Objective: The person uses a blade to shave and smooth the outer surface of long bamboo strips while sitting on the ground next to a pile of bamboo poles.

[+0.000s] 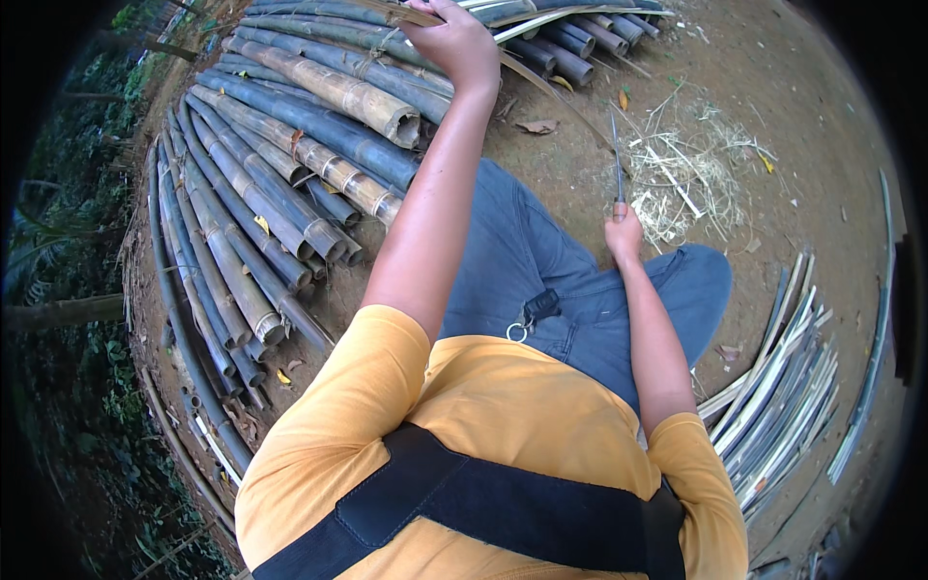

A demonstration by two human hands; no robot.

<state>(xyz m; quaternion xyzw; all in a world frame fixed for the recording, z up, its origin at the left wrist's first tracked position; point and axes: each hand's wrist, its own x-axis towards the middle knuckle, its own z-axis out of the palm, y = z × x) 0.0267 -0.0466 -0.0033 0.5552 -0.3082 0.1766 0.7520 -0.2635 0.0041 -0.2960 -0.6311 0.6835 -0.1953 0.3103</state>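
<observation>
My left hand (456, 43) is raised at the top of the view, its fingers closed around a thin bamboo strip. From that hand the bamboo strip (556, 92) curves down to the right, its far end close to the knife blade. Lower and to the right, my right hand (624, 233) grips the handle of a knife (619, 159), whose narrow blade points away from me. Whether blade and strip touch, I cannot tell. Pale, curly bamboo shavings (681, 179) lie on the ground just right of the knife.
A big stack of bamboo poles (280, 164) spreads across the left and top, cut ends toward me. Split bamboo strips (783, 396) lie bundled at the right, with longer strips (870, 367) beyond. Green plants (68, 387) border the far left. My bent legs (541, 242) occupy the middle.
</observation>
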